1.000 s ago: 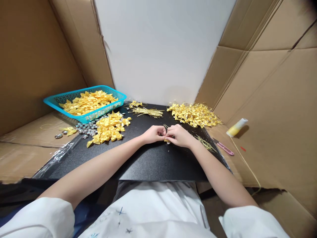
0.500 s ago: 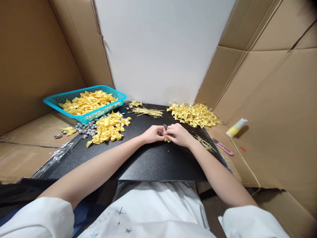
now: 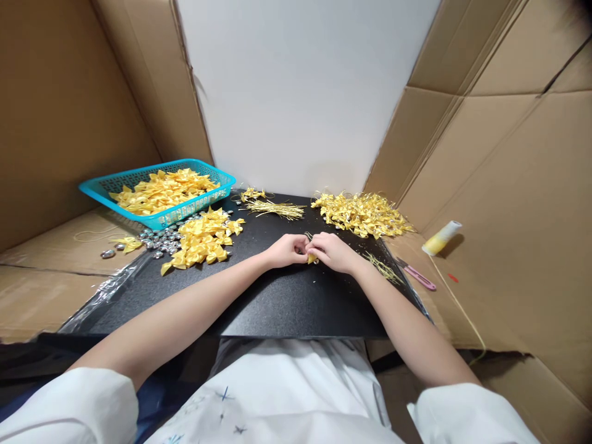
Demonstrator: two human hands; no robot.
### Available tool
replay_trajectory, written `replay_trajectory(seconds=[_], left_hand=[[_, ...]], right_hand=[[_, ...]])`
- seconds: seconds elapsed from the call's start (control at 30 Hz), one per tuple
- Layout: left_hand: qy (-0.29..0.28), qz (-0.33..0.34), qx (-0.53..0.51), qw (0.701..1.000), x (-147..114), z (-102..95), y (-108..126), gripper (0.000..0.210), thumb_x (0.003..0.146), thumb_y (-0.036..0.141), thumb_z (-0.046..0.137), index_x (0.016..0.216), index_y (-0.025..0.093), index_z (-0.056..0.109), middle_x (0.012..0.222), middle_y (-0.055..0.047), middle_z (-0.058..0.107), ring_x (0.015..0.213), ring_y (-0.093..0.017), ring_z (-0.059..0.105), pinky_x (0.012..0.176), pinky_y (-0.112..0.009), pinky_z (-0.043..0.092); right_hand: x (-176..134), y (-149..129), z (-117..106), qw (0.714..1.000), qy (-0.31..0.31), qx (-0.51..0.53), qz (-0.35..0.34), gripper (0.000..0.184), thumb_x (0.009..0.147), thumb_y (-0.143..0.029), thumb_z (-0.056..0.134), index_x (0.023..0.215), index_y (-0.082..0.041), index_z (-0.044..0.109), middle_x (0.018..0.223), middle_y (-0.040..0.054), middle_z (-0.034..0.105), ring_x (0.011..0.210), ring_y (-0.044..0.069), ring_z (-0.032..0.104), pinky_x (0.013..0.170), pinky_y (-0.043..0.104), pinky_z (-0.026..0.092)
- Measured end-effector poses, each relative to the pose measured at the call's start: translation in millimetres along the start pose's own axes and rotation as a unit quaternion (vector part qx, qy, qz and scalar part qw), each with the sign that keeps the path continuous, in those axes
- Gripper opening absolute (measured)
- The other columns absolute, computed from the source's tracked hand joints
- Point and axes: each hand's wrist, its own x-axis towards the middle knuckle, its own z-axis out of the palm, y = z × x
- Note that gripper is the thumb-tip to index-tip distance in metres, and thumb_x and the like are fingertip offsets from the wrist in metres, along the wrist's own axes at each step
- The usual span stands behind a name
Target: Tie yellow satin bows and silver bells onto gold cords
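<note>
Over the middle of the black table (image 3: 300, 308), my left hand (image 3: 287, 250) and my right hand (image 3: 333, 251) meet with fingertips together. Both are closed on a small yellow ribbon bow (image 3: 312, 259), mostly hidden by the fingers. A silvery bit shows just under the bow, and a thin gold cord loop (image 3: 309, 235) sticks up behind the fingertips. To the left lies a heap of yellow bows (image 3: 206, 237), with silver bells (image 3: 161, 240) beside it. Cut gold cords (image 3: 277, 209) lie beyond my hands, and more gold cords (image 3: 383, 268) lie right of my right hand.
A turquoise basket (image 3: 226, 182) of yellow bows stands at the back left. A pile of corded bows (image 3: 363, 214) sits at the back right. A pink-handled cutter (image 3: 419, 275) and a yellow-white spool (image 3: 441, 238) lie on cardboard at the right. Cardboard walls flank both sides.
My fingers have shifted slightly around the bow, and a little more of its yellow ribbon shows. Both hands stay in the same place; the piles look unchanged.
</note>
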Motion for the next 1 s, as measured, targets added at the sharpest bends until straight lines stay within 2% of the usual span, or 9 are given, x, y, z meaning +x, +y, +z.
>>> replay_trajectory(seconds=[0.1,0.2,0.33,0.43,0.57,0.8,1.0], left_hand=[[0.0,-0.004,-0.015,1.0,-0.5,0.0,1.4,0.019,0.068,0.027,0.069,0.07,0.014,0.054,0.062,0.004,0.057,0.055,-0.007,0.047,0.054,-0.019,0.034],[-0.009,-0.011,-0.034,0.999,-0.7,0.3,2.9,0.021,0.067,0.027,0.071,0.071,0.015,0.054,0.063,0.003,0.059,0.055,-0.007,0.049,0.054,-0.018,0.036],[-0.012,-0.022,-0.052,0.998,-0.3,0.6,3.0,0.024,0.067,0.028,0.073,0.073,0.014,0.054,0.065,0.002,0.062,0.056,-0.008,0.051,0.054,-0.018,0.037],[-0.014,-0.023,-0.058,0.998,0.2,0.3,2.2,0.025,0.066,0.029,0.074,0.073,0.014,0.054,0.064,0.002,0.062,0.055,-0.008,0.051,0.053,-0.018,0.037],[-0.016,-0.02,-0.06,0.998,0.4,0.0,1.1,0.027,0.066,0.029,0.075,0.074,0.014,0.055,0.064,0.002,0.062,0.055,-0.007,0.051,0.053,-0.018,0.037],[-0.011,-0.013,-0.05,0.999,0.3,0.3,-0.1,0.023,0.067,0.028,0.073,0.072,0.014,0.056,0.059,0.005,0.057,0.055,-0.008,0.05,0.054,-0.018,0.036],[-0.011,-0.016,-0.041,0.999,-0.2,-0.2,1.5,0.021,0.067,0.026,0.072,0.072,0.014,0.056,0.06,0.004,0.057,0.054,-0.007,0.049,0.053,-0.018,0.036]], right_hand=[[-1.4,2.7,-0.6,0.999,0.034,0.025,-0.006,0.016,0.091,-0.016,0.052,0.083,-0.017,0.066,0.081,0.0031,0.063,0.077,0.016,0.051,0.074,0.028,0.035],[-3.9,4.8,-3.9,0.997,0.074,0.032,-0.008,0.01,0.082,-0.01,0.059,0.081,-0.017,0.065,0.078,0.0012,0.061,0.075,0.015,0.051,0.074,0.028,0.035],[-7.2,6.1,-8.8,0.998,0.051,0.039,-0.018,0.01,0.069,-0.008,0.069,0.068,-0.018,0.066,0.072,-0.0006,0.059,0.074,0.015,0.052,0.073,0.028,0.036],[-7.2,6.9,-8.4,0.999,0.027,0.038,-0.015,0.009,0.07,-0.01,0.073,0.069,-0.019,0.071,0.072,-0.0007,0.061,0.074,0.014,0.053,0.074,0.028,0.036],[-4.8,8.5,-3.4,0.999,0.025,0.027,-0.023,0.006,0.072,-0.017,0.077,0.075,-0.021,0.074,0.072,-0.001,0.062,0.073,0.013,0.053,0.076,0.03,0.035],[-3.5,8.7,2.1,0.998,0.051,0.019,-0.027,0.008,0.07,-0.021,0.08,0.073,-0.02,0.072,0.071,-0.0011,0.062,0.073,0.014,0.052,0.078,0.031,0.033],[-3.5,8.8,3.4,0.999,0.047,0.024,-0.016,0.01,0.07,-0.02,0.079,0.069,-0.019,0.069,0.072,-0.0013,0.063,0.075,0.014,0.053,0.078,0.031,0.031]])
